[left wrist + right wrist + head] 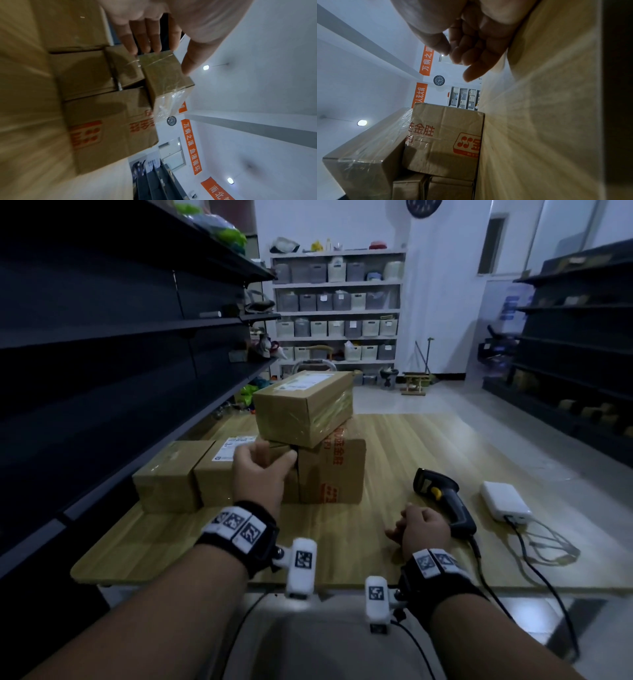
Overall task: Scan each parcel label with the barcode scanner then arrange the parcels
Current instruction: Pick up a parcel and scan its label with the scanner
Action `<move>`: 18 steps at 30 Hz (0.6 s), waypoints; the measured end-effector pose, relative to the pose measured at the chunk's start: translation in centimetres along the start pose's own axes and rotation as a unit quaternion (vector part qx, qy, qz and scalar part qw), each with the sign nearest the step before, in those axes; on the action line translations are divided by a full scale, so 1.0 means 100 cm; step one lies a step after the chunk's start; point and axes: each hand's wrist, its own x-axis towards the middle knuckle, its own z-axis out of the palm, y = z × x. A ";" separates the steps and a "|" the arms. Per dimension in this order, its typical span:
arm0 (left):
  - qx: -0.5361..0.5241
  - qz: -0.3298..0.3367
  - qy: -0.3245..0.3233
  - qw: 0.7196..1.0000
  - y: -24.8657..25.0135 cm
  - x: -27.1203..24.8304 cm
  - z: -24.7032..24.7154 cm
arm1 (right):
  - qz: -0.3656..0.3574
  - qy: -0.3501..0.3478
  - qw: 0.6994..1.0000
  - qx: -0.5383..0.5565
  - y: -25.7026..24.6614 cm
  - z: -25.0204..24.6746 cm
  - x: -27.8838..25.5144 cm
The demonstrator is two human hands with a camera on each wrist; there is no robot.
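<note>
Head view: your left hand (262, 474) is on a small parcel (277, 451) in the middle of the bench (394, 440), under the long top parcel (305, 405). Your right hand (423, 527) rests loosely curled and empty, just beside the barcode scanner (442, 498), whose handle points toward you.

Left wrist: fingers (145, 40) and thumb lie along the taped small parcel (164, 75); grip looks light.

Right wrist: fingers (471, 54) hold nothing; the printed parcel (445, 135) lies well apart.

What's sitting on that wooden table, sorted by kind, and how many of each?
Cardboard parcels: 5 distinguishable, maybe one more behind the left hand
Barcode scanner: 1
White box with cables: 1
Total: 7
</note>
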 end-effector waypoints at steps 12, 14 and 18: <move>0.213 0.026 -0.023 0.976 0.012 0.080 0.046 | -0.010 0.003 1.000 0.002 0.001 -0.002 0.000; 0.207 0.025 -0.016 0.978 0.007 0.083 0.049 | -0.009 0.006 1.000 0.002 0.001 -0.002 0.001; 0.213 0.024 -0.009 0.977 0.005 0.087 0.051 | -0.006 -0.004 1.000 0.011 0.003 -0.002 0.002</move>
